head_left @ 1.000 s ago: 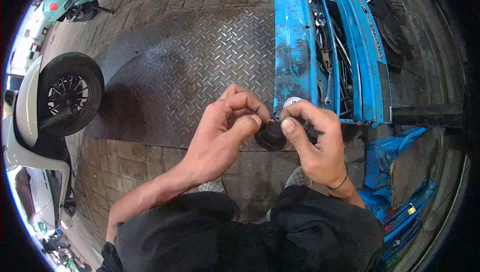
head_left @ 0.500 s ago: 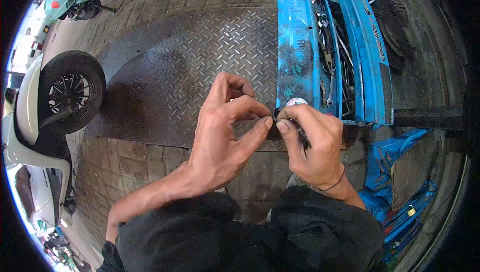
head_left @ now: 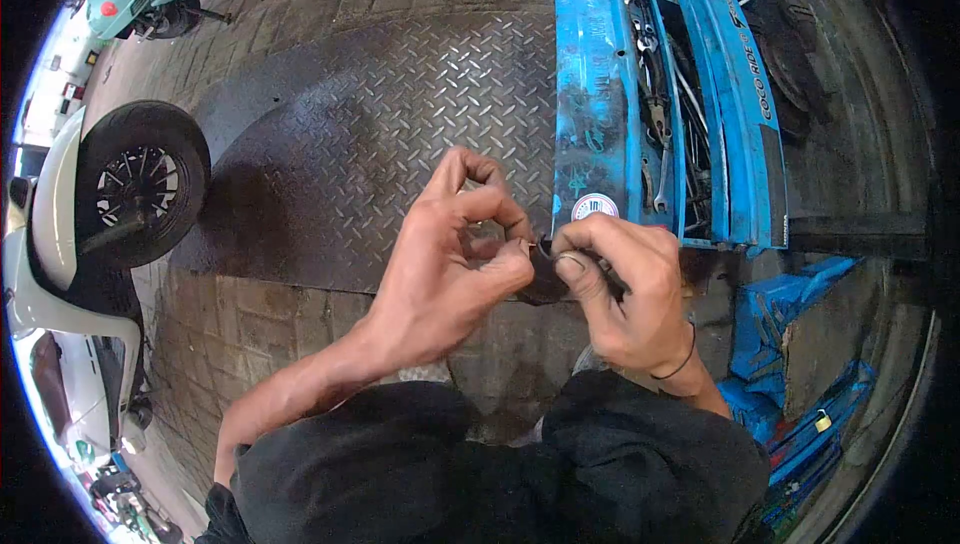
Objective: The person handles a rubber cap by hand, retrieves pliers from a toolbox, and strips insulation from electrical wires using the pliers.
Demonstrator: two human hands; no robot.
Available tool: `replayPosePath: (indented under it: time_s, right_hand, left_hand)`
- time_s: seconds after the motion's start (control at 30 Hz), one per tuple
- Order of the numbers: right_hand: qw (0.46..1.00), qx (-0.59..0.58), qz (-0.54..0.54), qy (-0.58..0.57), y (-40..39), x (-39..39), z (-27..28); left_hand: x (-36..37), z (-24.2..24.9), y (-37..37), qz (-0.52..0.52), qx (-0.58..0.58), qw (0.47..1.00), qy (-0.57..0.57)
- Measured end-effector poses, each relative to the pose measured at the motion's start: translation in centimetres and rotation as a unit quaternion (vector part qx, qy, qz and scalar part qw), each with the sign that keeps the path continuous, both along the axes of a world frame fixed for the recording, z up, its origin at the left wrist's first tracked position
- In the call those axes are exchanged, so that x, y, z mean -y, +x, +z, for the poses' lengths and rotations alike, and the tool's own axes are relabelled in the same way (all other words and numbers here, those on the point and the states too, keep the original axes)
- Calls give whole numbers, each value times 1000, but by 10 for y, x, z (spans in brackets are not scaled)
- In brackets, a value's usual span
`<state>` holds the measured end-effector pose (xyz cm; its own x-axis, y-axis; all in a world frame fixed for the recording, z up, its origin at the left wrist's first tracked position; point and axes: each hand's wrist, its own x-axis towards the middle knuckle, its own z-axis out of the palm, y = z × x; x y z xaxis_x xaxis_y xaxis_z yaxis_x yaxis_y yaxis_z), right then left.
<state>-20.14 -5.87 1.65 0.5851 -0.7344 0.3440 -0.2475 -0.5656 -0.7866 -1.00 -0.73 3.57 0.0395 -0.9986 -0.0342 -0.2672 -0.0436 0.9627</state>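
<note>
A small dark ring-like piece point(head_left: 545, 245) shows between the fingertips of my two hands. My right hand point(head_left: 632, 284) pinches it between thumb and forefinger. My left hand point(head_left: 452, 254) is also closed in a pinch, its thumb and forefinger pressed together just left of the dark piece; what they hold is too small to name. Just beyond my right hand stands an open blue toolbox point(head_left: 590, 74) with a round sticker point(head_left: 595, 206) near its front corner. Wrenches point(head_left: 661, 179) lie in its tray.
Under the toolbox and beyond my hands lies a dark diamond-plate metal sheet point(head_left: 400, 94) on brick paving point(head_left: 270, 329). A scooter wheel point(head_left: 145, 184) stands at the left. At the lower right are more blue metal trays point(head_left: 820, 444) with a padlock point(head_left: 823, 421).
My left hand's fingertips have drawn slightly left and down, opening a small gap from my right hand's fingertips. The dark piece shows more clearly now.
</note>
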Motion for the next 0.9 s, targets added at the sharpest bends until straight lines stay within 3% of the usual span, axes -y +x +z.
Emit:
replayPosePath:
  time_s: [0.07,0.4,0.47,0.67,0.73,0.8,0.87,0.9]
  right_hand:
    - [999,14,16,43,-4,2,2]
    - [950,90,114,275,-19,12,-4]
    - [942,124,97,297,-28,10,-10]
    - [933,185,84,298,-35,14,-14]
    - [906,219,110,344,-37,14,-16]
    - [894,222,116,373,-41,14,-16]
    - [879,223,121,403,-41,13,-16]
    - [882,235,120,390,-38,12,-16]
  left_hand:
    - [2,4,4,-19,-24,999,43]
    - [4,-1,11,-93,-4,996,13]
    - [7,-5,14,-27,-160,986,31]
    - [10,-11,27,-19,-129,990,62]
    - [9,-15,30,-157,115,981,3]
    - [8,-13,25,-200,104,973,53]
    - [8,-11,15,-213,75,971,-83]
    - [10,-4,12,-193,79,974,-88]
